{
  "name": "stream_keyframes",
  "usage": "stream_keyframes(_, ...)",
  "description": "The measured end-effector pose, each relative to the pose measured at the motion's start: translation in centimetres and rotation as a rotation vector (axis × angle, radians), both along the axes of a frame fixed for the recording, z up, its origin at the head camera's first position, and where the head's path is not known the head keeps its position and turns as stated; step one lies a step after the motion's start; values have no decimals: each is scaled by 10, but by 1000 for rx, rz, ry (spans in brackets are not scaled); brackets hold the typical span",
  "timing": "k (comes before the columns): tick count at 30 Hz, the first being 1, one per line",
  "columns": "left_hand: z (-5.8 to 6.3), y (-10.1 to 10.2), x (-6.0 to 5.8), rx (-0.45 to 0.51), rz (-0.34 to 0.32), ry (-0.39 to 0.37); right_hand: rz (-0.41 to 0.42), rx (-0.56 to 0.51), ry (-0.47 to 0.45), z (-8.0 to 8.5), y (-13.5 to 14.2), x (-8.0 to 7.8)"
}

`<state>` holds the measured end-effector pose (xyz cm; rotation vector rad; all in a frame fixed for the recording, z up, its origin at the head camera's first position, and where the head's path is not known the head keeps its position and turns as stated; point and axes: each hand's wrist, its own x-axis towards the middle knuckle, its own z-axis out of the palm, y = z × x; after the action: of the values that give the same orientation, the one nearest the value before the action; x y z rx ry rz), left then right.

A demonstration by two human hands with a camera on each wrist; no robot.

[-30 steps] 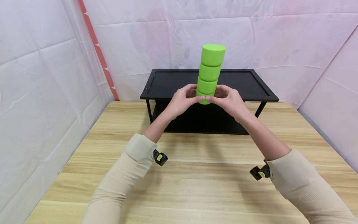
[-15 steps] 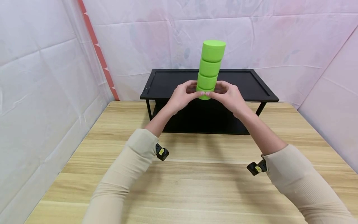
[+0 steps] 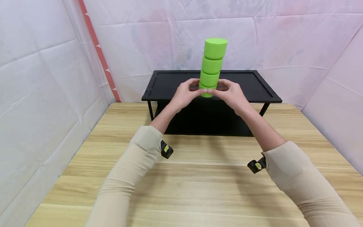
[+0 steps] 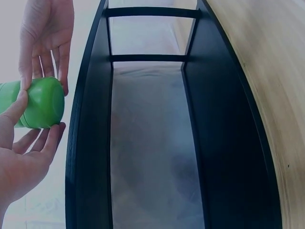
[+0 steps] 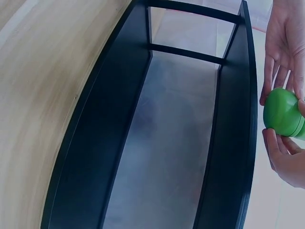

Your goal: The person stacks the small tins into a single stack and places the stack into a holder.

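Note:
A tilted stack of several bright green round containers, joined end to end and wider toward the top, is held in the air over the front edge of the black two-tier shelf. My left hand grips the lowest container from the left, thumb across its front. From the right, my right hand grips that same container, and the two thumb tips nearly meet. In the left wrist view, the green base lies between both hands, apart from the shelf's top board. Most fingers are hidden behind the stack in the head view.
The shelf stands at the back of a light wooden table, its lower board under the raised top. White cloth walls enclose the table at the left, back and right. Small black wrist cameras hang by the sleeves.
Both hands and the green stack have risen a little, and the forearms have moved slightly forward. The grip looks the same, and the shelf has stayed put.

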<state>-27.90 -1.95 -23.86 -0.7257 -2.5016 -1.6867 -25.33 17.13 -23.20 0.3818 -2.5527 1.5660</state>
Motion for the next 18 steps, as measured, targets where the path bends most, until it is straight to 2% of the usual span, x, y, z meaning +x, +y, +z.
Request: stream_keyframes(18, -1, 4, -15, 10, 22, -10, -25, -19, -2, -3, -1, -16)
